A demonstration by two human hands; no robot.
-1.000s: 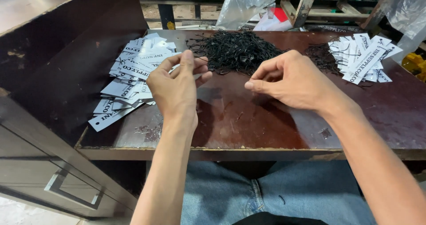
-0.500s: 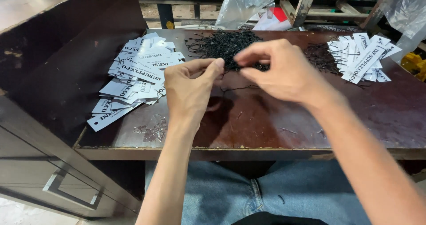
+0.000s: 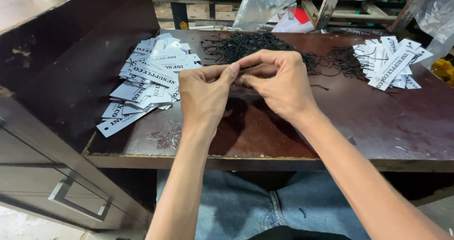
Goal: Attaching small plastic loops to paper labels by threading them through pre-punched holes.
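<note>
My left hand (image 3: 204, 93) and my right hand (image 3: 279, 81) meet fingertip to fingertip above the middle of a dark brown table (image 3: 369, 126). Both pinch something small and thin between thumb and forefinger, seemingly a black string; the fingers hide most of it. Just beyond the hands lies a heap of black strings (image 3: 250, 46). A spread pile of white printed tags (image 3: 151, 76) lies left of my left hand. A second pile of white tags (image 3: 392, 60), with strings on them, lies at the far right.
A dark cabinet with a drawer handle (image 3: 75, 207) stands at the left. Clear plastic bags (image 3: 269, 1) and wooden frames sit behind the table. My legs in blue jeans (image 3: 246, 211) are under the table's front edge.
Both hands rose from the tabletop and came together in front of the string heap. The fingertips, apart a second ago, now touch and pinch.
</note>
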